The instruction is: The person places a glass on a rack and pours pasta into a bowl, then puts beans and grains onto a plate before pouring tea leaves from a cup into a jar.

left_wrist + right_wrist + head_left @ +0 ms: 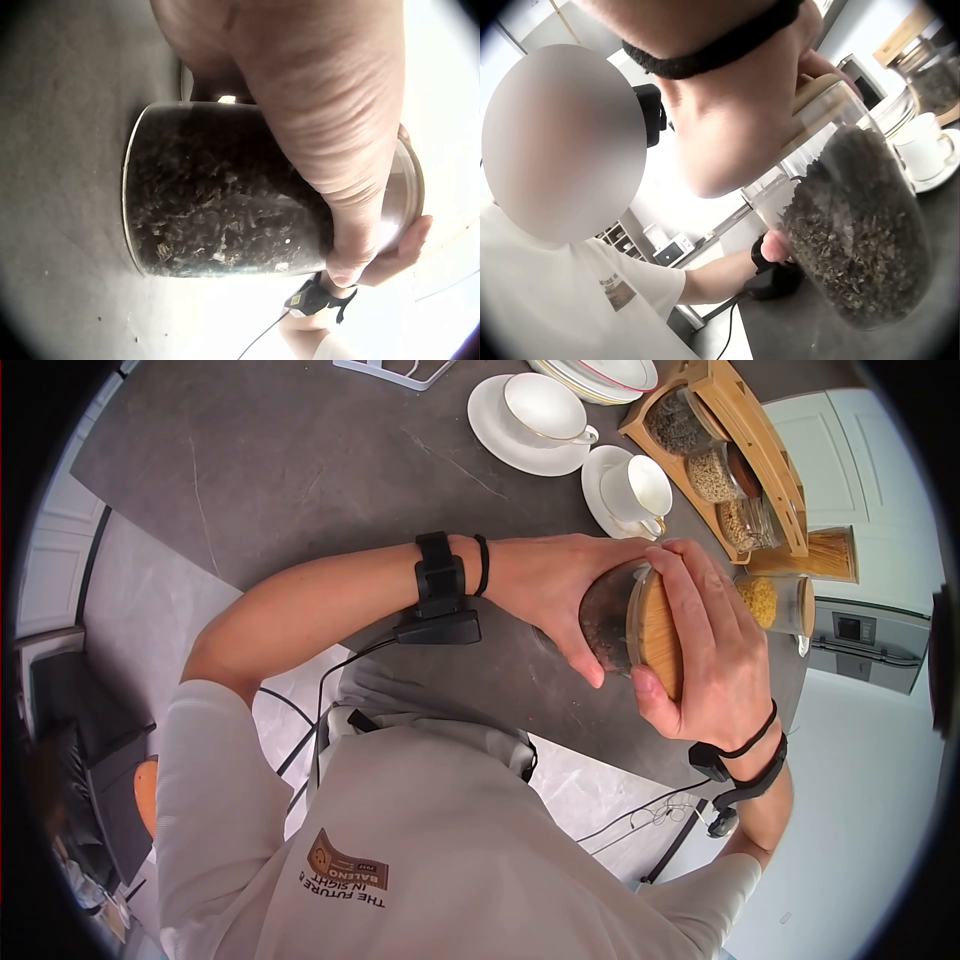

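Glass jar (605, 622): holding dark dried leaves (859, 240); left hand (550, 590) gripping its side
Wooden lid (657, 632): right hand (718, 645) clamping it
White T-shirt (430, 830): reading "BALENO", "THE FUTURE", "IN SIGHT"

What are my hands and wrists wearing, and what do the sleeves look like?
Both sleeves are whitish and stop near the elbow. The left hand is bare, its wrist wearing a thin black band and a wide black strap with a cabled black box. The right hand is also bare; its black box has a yellowish label.
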Demonstrator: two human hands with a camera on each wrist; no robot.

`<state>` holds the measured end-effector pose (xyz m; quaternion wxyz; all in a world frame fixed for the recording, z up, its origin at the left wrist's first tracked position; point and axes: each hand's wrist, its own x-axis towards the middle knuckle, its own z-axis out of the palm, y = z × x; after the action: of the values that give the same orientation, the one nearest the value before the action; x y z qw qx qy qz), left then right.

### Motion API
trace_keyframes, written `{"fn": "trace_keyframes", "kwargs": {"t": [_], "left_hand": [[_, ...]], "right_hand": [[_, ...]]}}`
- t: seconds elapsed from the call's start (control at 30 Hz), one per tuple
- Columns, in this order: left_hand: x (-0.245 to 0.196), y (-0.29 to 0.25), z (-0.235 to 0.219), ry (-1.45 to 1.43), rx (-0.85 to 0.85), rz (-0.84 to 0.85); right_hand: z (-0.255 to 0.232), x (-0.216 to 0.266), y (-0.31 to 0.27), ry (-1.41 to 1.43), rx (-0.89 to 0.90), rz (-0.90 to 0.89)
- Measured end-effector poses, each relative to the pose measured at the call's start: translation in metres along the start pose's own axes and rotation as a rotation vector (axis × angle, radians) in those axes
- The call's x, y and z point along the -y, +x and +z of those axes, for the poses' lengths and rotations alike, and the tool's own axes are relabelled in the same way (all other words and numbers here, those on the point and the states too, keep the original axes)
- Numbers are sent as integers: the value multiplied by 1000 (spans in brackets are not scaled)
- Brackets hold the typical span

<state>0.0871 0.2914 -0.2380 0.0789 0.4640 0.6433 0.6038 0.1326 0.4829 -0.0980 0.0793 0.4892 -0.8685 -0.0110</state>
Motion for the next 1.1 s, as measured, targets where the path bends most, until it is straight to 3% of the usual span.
{"fn": "trace_keyframes", "kwargs": {"t": [0.3, 0.6, 0.7, 0.83, 0.93, 1.1], "left_hand": [[3, -1, 1, -1, -17, 44], [-4, 1, -2, -35, 60, 40], [-4, 1, -2, -82, 50, 37], [-2, 2, -1, -66, 52, 71], [-3, 1, -3, -65, 95, -14], [-3, 0, -2, -84, 95, -8]], "right_hand": [[-7, -4, 2, 35, 47, -19], [-15, -9, 1, 331, -10, 44], [-5, -18, -4, 694, -100, 158], [-11, -21, -6, 1388, -290, 421], [-18, -46, -12, 1775, -474, 630], [40, -97, -55, 2090, -350, 977]]}}
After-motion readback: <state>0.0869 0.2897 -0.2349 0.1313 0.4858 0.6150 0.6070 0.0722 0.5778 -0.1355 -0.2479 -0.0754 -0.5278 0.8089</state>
